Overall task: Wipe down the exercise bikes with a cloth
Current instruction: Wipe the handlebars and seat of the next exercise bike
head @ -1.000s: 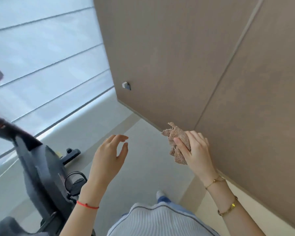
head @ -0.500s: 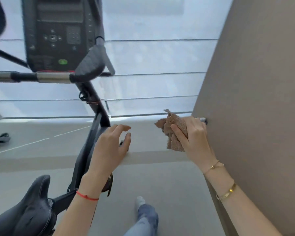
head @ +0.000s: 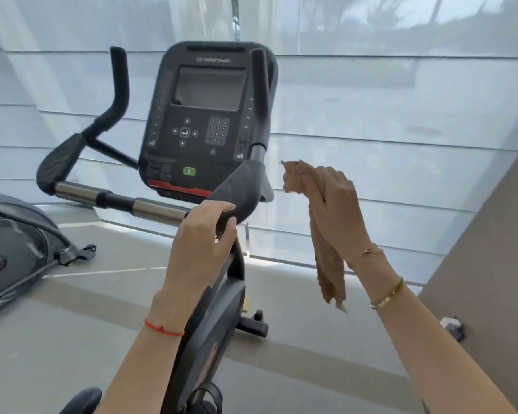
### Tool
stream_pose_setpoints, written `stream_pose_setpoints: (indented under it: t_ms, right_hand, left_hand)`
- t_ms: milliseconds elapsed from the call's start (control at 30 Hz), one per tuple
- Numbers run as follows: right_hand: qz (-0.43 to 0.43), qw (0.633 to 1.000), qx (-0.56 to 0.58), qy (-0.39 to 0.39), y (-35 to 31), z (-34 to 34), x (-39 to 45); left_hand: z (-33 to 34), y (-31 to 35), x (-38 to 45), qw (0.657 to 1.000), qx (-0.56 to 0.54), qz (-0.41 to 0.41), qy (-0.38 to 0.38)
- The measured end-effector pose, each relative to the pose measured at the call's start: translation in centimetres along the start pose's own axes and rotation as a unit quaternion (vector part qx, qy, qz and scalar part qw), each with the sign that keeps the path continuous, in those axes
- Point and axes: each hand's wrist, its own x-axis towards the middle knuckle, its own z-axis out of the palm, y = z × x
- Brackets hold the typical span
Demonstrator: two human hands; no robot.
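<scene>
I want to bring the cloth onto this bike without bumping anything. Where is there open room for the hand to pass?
Open air lies between the right hand holding the cloth and the padded elbow rest, with only the blind behind. The steel handlebar bar, left of the left hand, is also bare. It is crowded around the console, flanked by upright grips.

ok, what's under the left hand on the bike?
The left hand curls over the near end of the padded armrest, by the chrome handlebar tube. The bike's dark frame runs below. The pad surface beneath the palm is covered.
</scene>
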Motion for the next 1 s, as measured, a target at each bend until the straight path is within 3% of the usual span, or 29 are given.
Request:
stream_pose_setpoints:
  t_ms: [300, 500, 600, 700, 800, 867, 1000]
  right_hand:
    - [-0.007, 0.995, 0.044, 0.088, 2.1, 6.2, 16.4]
    - [0.014, 0.999, 0.018, 0.041, 3.0, 11.6, 24.8]
    - [0.018, 0.998, 0.061, 0.0, 3.6, 14.6, 25.6]
    - [0.023, 0.981, 0.192, 0.008, 4.5, 16.5, 25.0]
    - [0.098, 0.956, 0.277, -0.021, 5.5, 17.0, 23.9]
    - [0.132, 0.946, 0.289, -0.054, 6.2, 17.1, 23.4]
    - [0.087, 0.956, 0.278, -0.038, 6.0, 16.4, 25.1]
  left_hand:
    - [1.3, -4.2, 6.2, 0.994, 0.069, -0.068, 0.045]
    - [1.9, -5.2, 7.4, 0.985, 0.095, -0.142, 0.037]
    - [2.2, -5.3, 7.4, 0.978, 0.089, -0.185, 0.034]
    - [2.3, -5.4, 7.5, 0.976, 0.083, -0.198, 0.037]
    - [2.6, -5.7, 7.4, 0.973, 0.092, -0.208, 0.04]
    - [2.8, -5.9, 7.3, 0.971, 0.1, -0.214, 0.038]
    - [3.1, -6.5, 7.1, 0.966, 0.119, -0.225, 0.028]
